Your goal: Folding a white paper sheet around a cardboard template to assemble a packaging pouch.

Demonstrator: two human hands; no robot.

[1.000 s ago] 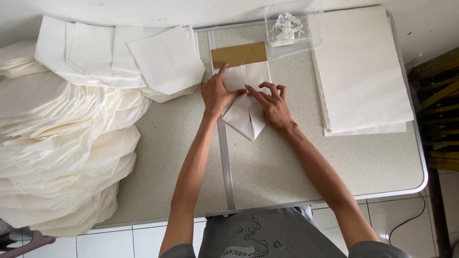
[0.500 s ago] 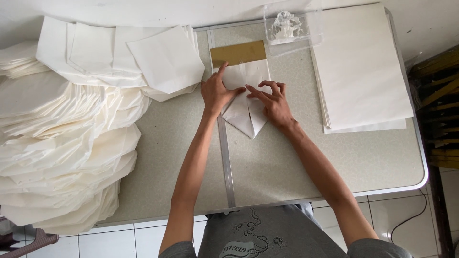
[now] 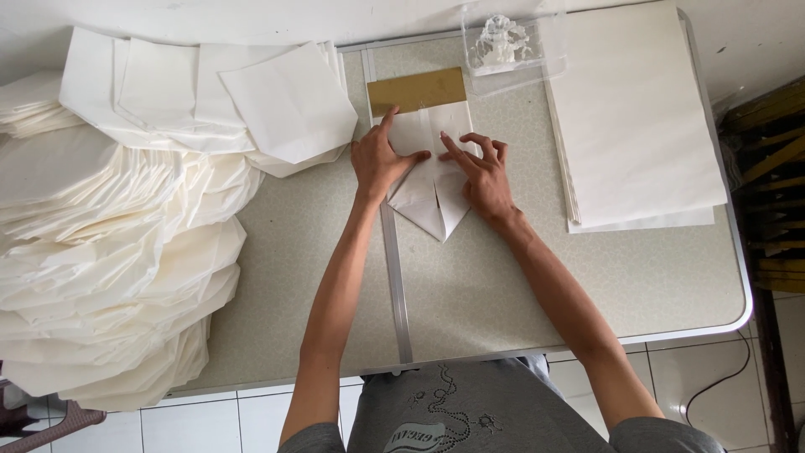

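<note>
A speckled grey table (image 3: 470,294) with a metal rim and a metal seam running under the left hand (image 3: 379,164) carries a folded white paper (image 3: 436,197) beneath both hands, a gold card (image 3: 417,91) just beyond them, a clear plastic box (image 3: 503,46) farther off, flat sheets (image 3: 637,117) beside the right hand (image 3: 482,176), and heaped folded papers (image 3: 109,252) left of the left hand.

The left hand (image 3: 379,164) and right hand (image 3: 480,176) cover the middle of the folded white paper (image 3: 436,205), so its creases there cannot be seen. The pile of white sheets (image 3: 101,277) runs off the left edge. What sits in the clear plastic box (image 3: 507,42) is too small to tell; its top is cut off
</note>
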